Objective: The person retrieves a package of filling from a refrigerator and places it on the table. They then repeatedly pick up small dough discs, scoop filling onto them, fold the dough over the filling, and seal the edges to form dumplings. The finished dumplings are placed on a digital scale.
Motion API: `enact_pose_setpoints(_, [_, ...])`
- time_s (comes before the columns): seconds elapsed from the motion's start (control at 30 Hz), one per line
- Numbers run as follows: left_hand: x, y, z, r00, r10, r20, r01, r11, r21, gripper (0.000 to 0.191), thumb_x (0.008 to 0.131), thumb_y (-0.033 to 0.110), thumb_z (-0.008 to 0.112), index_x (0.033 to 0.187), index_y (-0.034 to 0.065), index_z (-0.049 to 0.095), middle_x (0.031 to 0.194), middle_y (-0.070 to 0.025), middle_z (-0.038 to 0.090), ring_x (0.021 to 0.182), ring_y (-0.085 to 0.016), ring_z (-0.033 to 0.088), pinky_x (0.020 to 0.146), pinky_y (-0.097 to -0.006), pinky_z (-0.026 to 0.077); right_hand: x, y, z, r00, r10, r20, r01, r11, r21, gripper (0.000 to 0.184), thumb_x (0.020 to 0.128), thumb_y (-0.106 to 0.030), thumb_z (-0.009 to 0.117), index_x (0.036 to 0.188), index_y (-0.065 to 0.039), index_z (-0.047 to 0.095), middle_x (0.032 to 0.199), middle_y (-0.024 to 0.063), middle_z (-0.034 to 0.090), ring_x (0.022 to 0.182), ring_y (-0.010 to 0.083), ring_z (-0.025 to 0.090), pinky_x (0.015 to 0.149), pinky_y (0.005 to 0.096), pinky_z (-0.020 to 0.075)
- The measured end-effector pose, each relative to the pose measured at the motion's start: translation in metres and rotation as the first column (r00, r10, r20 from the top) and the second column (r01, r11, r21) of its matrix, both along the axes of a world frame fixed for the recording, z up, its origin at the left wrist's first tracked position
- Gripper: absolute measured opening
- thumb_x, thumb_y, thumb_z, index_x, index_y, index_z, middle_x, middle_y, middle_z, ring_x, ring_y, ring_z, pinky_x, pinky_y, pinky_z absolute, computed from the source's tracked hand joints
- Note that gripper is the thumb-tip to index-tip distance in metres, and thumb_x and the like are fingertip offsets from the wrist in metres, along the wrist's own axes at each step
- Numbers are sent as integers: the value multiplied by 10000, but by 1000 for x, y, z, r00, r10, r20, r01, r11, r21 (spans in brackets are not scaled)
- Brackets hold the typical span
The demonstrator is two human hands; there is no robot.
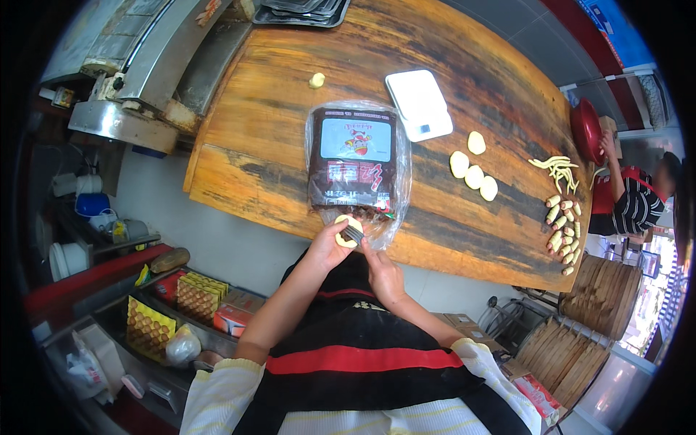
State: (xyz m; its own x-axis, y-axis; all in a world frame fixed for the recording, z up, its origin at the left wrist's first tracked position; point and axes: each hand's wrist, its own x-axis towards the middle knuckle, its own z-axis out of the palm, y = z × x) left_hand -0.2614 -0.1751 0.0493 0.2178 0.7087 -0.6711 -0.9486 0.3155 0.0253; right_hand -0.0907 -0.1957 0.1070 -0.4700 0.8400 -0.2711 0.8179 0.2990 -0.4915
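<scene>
My left hand (327, 246) holds a flat round of pale yellow dough (342, 224) with some dark filling on it. In my right hand (385, 274) is a metal scraper or fork-like tool (354, 234), its ridged end lying on the filling. Just beyond my hands lies a large printed plastic bag of dark paste (352, 182), its near end cut open inside a clear outer bag (403, 190). Right of it are a white digital scale (418, 100) and several flattened dough rounds (459, 164). One small dough lump (317, 80) sits further back on the left.
Dough strips (560, 167) and several wrapped dough rolls (565, 231) lie at the right of the wooden table (272, 109). Metal trays (304, 16) stand at the back, a steel machine (147, 70) at the left. A co-worker (625, 201) stands at the right holding a red basin (587, 130).
</scene>
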Motion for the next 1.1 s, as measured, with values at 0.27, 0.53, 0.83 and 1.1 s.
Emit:
enact_pose_setpoints(0.27, [-14, -10, -2, 835, -201, -512, 288, 953, 95, 294, 917, 31, 487, 1209, 37, 453, 1064, -125, 575, 957, -261, 611, 828, -368, 528, 25, 32, -3, 884, -465, -42, 360, 735, -574, 351, 907, -123, 471, 1243, -24, 497, 806, 249, 636, 771, 386, 637, 686, 418, 498])
enact_pose_setpoints(0.53, [6, -9, -3, 464, -560, -686, 715, 694, -83, 678, 899, 46, 519, 1456, 54, 133, 1121, -118, 556, 905, -157, 591, 781, -270, 488, 17, 56, -36, 988, -155, -6, 141, 915, -379, 327, 877, -122, 444, 1173, -16, 531, 824, 259, 631, 772, 406, 623, 698, 479, 481])
enact_pose_setpoints(0.83, [10, -9, 4, 441, -556, -705, 748, 661, -53, 735, 874, 11, 514, 1476, 113, 104, 1084, -93, 555, 922, -140, 558, 798, -260, 469, 17, 65, -23, 869, -475, -141, 169, 553, -816, 305, 942, -128, 411, 1208, -47, 537, 589, 6, 482, 449, 87, 435, 421, 230, 367])
enact_pose_setpoints(1.1, [10, -10, 7, 598, -350, -721, 621, 771, 140, 735, 877, 18, 519, 1472, 118, 99, 1078, -87, 563, 892, -142, 585, 798, -261, 476, 25, 64, -4, 720, -673, -168, 172, 408, -897, 341, 947, -128, 405, 1266, -53, 500, 602, 2, 480, 447, 83, 426, 401, 221, 341])
